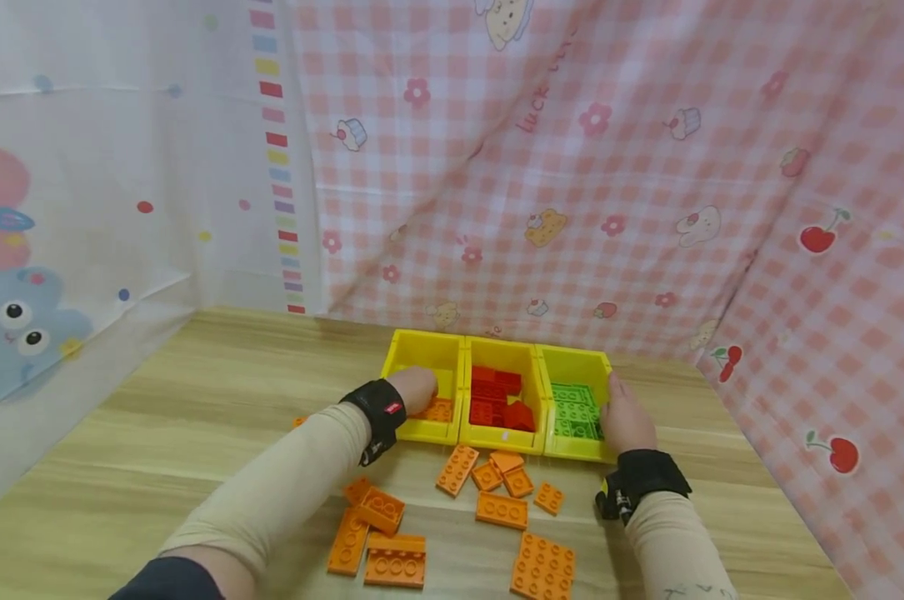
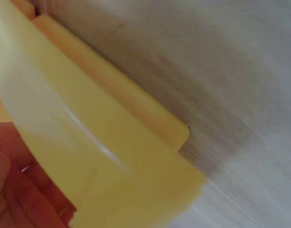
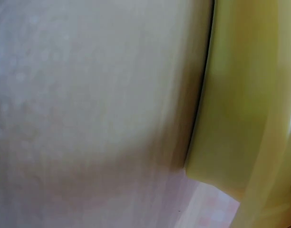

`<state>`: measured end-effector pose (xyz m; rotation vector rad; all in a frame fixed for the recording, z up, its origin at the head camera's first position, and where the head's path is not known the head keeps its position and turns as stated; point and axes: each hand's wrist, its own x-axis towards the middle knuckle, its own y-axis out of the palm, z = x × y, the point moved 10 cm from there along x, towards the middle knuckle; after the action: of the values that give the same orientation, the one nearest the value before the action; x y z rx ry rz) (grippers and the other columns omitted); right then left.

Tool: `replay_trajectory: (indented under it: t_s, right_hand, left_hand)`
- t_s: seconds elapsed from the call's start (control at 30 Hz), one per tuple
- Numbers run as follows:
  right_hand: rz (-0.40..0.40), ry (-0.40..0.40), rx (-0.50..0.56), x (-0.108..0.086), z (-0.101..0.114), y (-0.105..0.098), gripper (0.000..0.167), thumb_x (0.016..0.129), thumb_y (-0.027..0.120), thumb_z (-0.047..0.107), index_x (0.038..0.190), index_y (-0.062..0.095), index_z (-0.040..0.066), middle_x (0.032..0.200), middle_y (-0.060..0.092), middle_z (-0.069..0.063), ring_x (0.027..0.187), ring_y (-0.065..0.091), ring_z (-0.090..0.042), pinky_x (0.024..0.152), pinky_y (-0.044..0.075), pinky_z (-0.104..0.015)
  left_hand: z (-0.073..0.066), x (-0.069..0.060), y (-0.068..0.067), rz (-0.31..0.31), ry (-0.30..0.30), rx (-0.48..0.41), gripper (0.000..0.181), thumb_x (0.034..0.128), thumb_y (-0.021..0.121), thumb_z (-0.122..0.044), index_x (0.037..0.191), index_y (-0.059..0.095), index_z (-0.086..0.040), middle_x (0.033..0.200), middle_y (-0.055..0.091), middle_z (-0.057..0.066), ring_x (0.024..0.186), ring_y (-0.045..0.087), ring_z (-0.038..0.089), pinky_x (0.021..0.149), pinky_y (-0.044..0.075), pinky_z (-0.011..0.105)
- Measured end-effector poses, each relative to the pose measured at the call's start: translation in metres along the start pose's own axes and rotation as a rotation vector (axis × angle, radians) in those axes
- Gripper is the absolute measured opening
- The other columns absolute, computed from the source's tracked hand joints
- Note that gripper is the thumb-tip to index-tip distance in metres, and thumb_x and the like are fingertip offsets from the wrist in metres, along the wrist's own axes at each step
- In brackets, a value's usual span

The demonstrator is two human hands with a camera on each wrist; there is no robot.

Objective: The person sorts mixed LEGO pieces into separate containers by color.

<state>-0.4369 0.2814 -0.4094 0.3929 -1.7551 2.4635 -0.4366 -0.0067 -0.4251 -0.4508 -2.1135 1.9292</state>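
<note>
Three joined yellow bins (image 1: pixel 504 443) stand near the back of the table. My left hand (image 1: pixel 416 389) reaches into the left bin, just above orange bricks (image 1: pixel 438 410); its fingertips are hidden in the head view. The left wrist view shows that hand (image 2: pixel 26 190) with bent fingers behind the bin's wall (image 2: pixel 102 142); whether it holds a brick cannot be told. My right hand (image 1: pixel 628 421) grips the outer edge of the right bin, beside green bricks (image 1: pixel 574 408). The right wrist view shows mostly this bin's outer wall (image 3: pixel 236 109). Red bricks (image 1: pixel 491 396) fill part of the middle bin.
Loose orange bricks lie on the table (image 1: pixel 197 392) in front of the bins, among them a square one (image 1: pixel 543 567), a long one (image 1: pixel 501 509) and a stacked group (image 1: pixel 380 510). A patterned curtain (image 1: pixel 541 183) hangs close behind the bins.
</note>
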Motion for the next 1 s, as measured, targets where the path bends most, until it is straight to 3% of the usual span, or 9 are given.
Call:
replay_trajectory:
  t_s: [0.07,0.17,0.23,0.3,0.43,0.57,0.73,0.87,1.0]
  right_hand:
    - [0.006,-0.001,0.005,0.001,0.001,0.001,0.055,0.093,0.045,0.001,0.142,0.022,-0.011,0.134,0.038,-0.033,0.118,0.042,-0.045,0.096,0.034,-0.053]
    - [0.022,0.006,0.005,0.001,0.001,0.003,0.055,0.093,0.044,0.001,0.142,0.021,-0.011,0.134,0.037,-0.032,0.118,0.042,-0.045,0.096,0.034,-0.053]
    - [0.03,0.01,0.006,0.002,0.001,0.004,0.056,0.094,0.045,0.002,0.142,0.021,-0.01,0.135,0.036,-0.032,0.118,0.042,-0.045,0.096,0.034,-0.053]
    - [0.028,0.013,0.004,0.002,0.0,0.004,0.056,0.094,0.045,0.002,0.142,0.021,-0.01,0.135,0.036,-0.032,0.117,0.042,-0.046,0.096,0.034,-0.054]
    - [0.014,0.011,0.001,0.002,-0.002,0.003,0.055,0.094,0.045,0.002,0.142,0.021,-0.01,0.135,0.036,-0.033,0.117,0.042,-0.046,0.095,0.034,-0.054]
    - [0.002,0.013,-0.004,0.001,-0.004,0.004,0.054,0.094,0.044,0.002,0.142,0.023,-0.01,0.134,0.037,-0.033,0.118,0.042,-0.046,0.096,0.034,-0.054]
    - [0.005,0.025,-0.012,-0.001,-0.004,0.006,0.054,0.094,0.045,0.003,0.141,0.024,-0.011,0.134,0.038,-0.033,0.118,0.042,-0.046,0.096,0.034,-0.054]
    - [0.005,0.03,-0.011,0.0,-0.003,0.005,0.054,0.094,0.044,0.004,0.142,0.023,-0.01,0.135,0.036,-0.032,0.12,0.041,-0.045,0.097,0.033,-0.054]
    - [0.008,0.033,-0.01,0.002,-0.004,0.003,0.055,0.094,0.044,0.004,0.142,0.022,-0.01,0.135,0.036,-0.031,0.12,0.04,-0.044,0.097,0.033,-0.054]
  left_hand:
    - [-0.004,-0.008,-0.005,-0.045,0.001,0.097,0.014,0.0895,0.056,-0.006,0.083,0.068,-0.007,0.08,0.063,0.006,0.073,0.058,0.019,0.069,0.05,0.036]
    - [-0.018,-0.028,-0.02,-0.175,0.028,0.28,0.015,0.0876,0.059,-0.01,0.074,0.064,-0.01,0.068,0.057,0.003,0.061,0.055,0.016,0.054,0.049,0.035]
    - [-0.036,-0.046,-0.03,-0.262,0.081,0.369,0.018,0.0863,0.061,-0.013,0.069,0.062,-0.012,0.061,0.052,0.0,0.054,0.052,0.013,0.046,0.046,0.032]
    - [-0.056,-0.065,-0.036,-0.323,0.158,0.388,0.018,0.0857,0.063,-0.018,0.068,0.06,-0.014,0.057,0.047,-0.003,0.05,0.047,0.01,0.041,0.041,0.029]
    - [-0.087,-0.087,-0.027,-0.288,0.278,0.341,0.02,0.0887,0.061,-0.032,0.076,0.058,-0.017,0.053,0.041,-0.006,0.045,0.039,0.007,0.038,0.032,0.025]
    - [-0.099,-0.09,-0.009,-0.248,0.274,0.4,0.027,0.0878,0.059,-0.044,0.085,0.06,-0.018,0.053,0.043,-0.005,0.043,0.04,0.007,0.037,0.034,0.025]
    - [-0.1,-0.086,0.006,-0.216,0.233,0.431,0.036,0.0819,0.063,-0.051,0.093,0.061,-0.017,0.053,0.044,-0.005,0.042,0.043,0.008,0.037,0.035,0.027]
    - [-0.094,-0.083,0.012,-0.179,0.225,0.314,0.038,0.079,0.069,-0.043,0.102,0.06,-0.014,0.053,0.042,-0.007,0.043,0.039,0.007,0.038,0.033,0.025]
    - [-0.092,-0.087,0.008,-0.13,0.222,0.224,0.037,0.0769,0.073,-0.035,0.102,0.057,-0.012,0.057,0.044,-0.007,0.047,0.041,0.007,0.041,0.035,0.025]
